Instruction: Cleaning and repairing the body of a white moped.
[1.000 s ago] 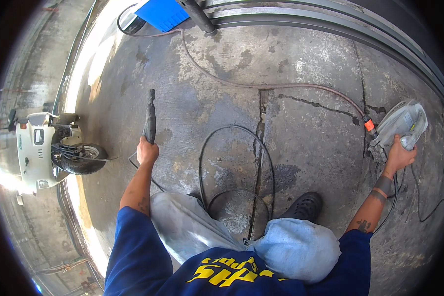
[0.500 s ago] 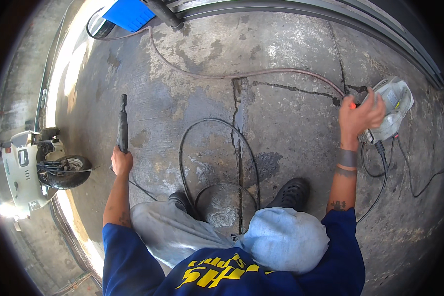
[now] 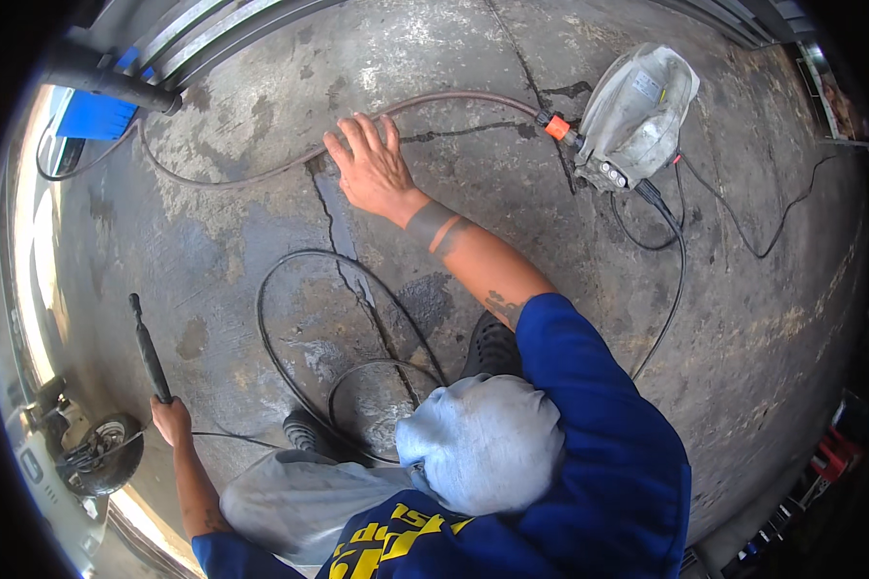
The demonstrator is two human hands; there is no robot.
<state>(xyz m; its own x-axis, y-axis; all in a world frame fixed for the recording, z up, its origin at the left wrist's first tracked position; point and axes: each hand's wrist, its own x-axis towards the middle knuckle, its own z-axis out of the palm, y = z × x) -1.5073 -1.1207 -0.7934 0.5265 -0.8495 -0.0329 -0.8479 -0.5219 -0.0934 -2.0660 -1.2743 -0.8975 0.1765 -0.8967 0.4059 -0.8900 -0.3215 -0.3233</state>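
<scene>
My left hand (image 3: 172, 421) is wrapped round the lower end of a black spray lance (image 3: 152, 357), which points up and away from me at the left. A thin black hose (image 3: 232, 437) runs from near that hand toward my feet. My right hand (image 3: 372, 179) is stretched forward, its fingers spread, over or beside the brown hose (image 3: 261, 178); no grip on it shows. That hose ends in an orange connector (image 3: 557, 126) at the grey pressure washer (image 3: 637, 125) lying on the floor at the far right.
Loops of black hose (image 3: 264, 309) lie on the concrete floor around my shoes. A scooter (image 3: 63, 463) stands at the left edge. A blue bin (image 3: 97, 114) and metal rails (image 3: 222, 39) are at the far left. A black cable (image 3: 777, 232) trails right of the washer.
My right hand has left the connector at the washer and moved left, over toward the brown hose. The view has shifted. The left hand keeps hold of the spray lance.
</scene>
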